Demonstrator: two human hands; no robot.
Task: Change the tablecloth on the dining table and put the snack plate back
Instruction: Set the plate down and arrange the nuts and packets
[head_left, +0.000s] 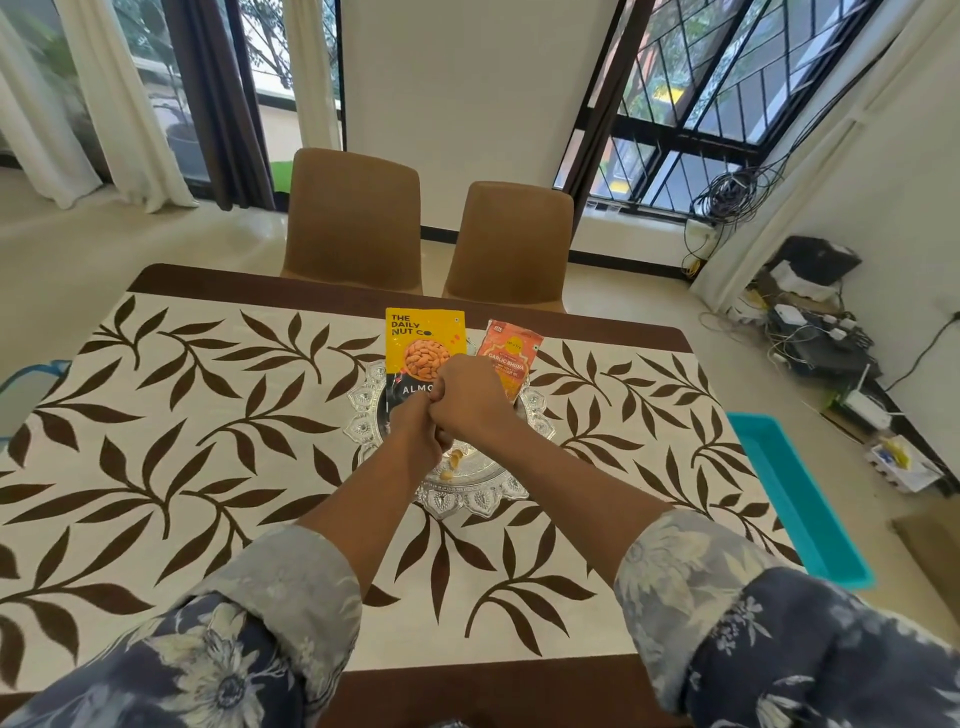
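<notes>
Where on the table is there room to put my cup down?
Two bare patches of tablecloth: one left of the plate, out to the table's edge, and one right of it, toward the blue tub. The middle is crowded: the left hand and right hand meet over the plate, with the almond pouch and orange packet at its far side.

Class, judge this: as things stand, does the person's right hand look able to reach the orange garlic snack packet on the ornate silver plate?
Probably yes. The right hand is just in front of the orange garlic snack packet with nothing between, though its fingers are curled against the left hand.
</notes>
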